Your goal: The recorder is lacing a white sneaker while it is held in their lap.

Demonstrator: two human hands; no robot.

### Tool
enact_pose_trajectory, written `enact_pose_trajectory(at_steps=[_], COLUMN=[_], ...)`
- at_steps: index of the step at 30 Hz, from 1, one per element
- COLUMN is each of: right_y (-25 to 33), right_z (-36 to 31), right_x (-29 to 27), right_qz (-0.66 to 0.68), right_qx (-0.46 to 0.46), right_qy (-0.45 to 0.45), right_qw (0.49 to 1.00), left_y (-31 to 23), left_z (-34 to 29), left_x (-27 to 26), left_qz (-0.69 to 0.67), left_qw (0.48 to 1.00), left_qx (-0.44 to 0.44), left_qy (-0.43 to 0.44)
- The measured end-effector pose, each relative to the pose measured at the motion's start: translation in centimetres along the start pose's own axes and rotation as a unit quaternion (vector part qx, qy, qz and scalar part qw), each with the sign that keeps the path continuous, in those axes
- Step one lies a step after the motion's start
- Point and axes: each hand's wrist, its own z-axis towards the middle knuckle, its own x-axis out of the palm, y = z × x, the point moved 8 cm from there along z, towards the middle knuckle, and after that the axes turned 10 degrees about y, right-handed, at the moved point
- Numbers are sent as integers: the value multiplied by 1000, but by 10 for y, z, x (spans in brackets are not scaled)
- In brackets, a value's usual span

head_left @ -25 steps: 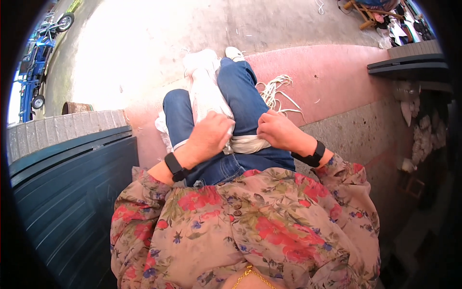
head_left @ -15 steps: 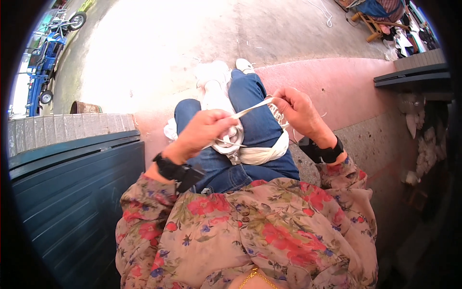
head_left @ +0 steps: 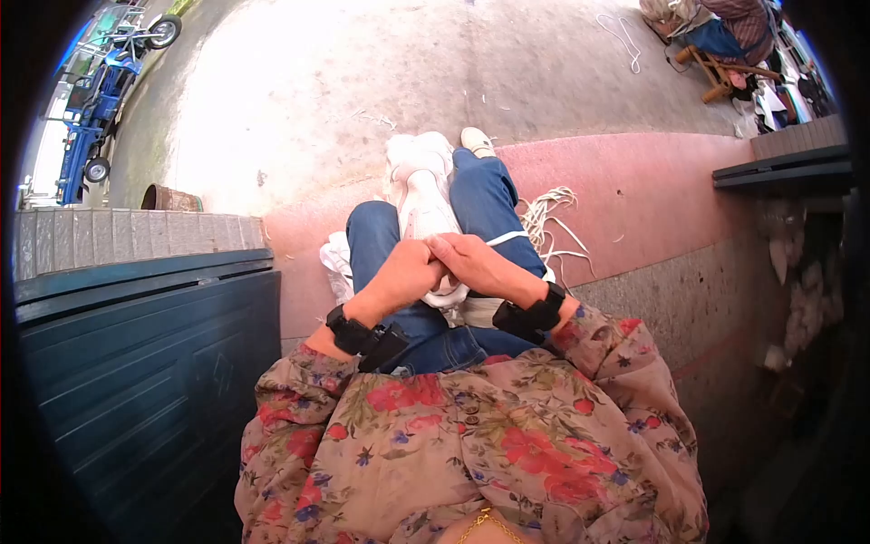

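Observation:
My left hand (head_left: 401, 274) and my right hand (head_left: 483, 268) meet over my lap, thumbs and fingertips pressed together. Both are closed around part of a flat white cord (head_left: 509, 238), and the grip itself is mostly hidden. One stretch of that cord runs out past my right hand and over my right knee. Beneath the hands, between my knees, lies a long white cloth-like thing (head_left: 430, 213) reaching toward my feet. A pale hank of cord (head_left: 480, 313) rests on my lap, largely covered by my right forearm.
Loose white cords (head_left: 546, 216) lie in a tangle right of my knee. White crumpled material (head_left: 336, 257) sits by my left leg. A dark blue door (head_left: 154, 381) stands at left, a rusty bucket (head_left: 170, 198) beyond it. Far right, a person sits near a wooden stool (head_left: 716, 77).
My hands have come together from being apart with the cord stretched between them. My right hand moved left and down. The view has shifted slightly.

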Motion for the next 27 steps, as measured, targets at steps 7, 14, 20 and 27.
enact_pose_trajectory(at_steps=[7,14,20,27], right_y=[-35,-37,-35,-26], right_z=[18,37,40,47], right_x=[-37,-56,-58,-48], right_qz=[-48,-153,-136,-330], right_qx=[116,80,82,43], right_qy=[-25,-86,-102,-106], right_qw=[992,981,982,937], left_y=[28,24,34,51], left_z=[4,32,34,40], left_x=[-52,-47,-50,-56], left_qz=[29,245,200,79], left_qw=[972,930,934,951], left_qx=[22,43,37,-6], left_qy=[-233,-272,-294,-299])
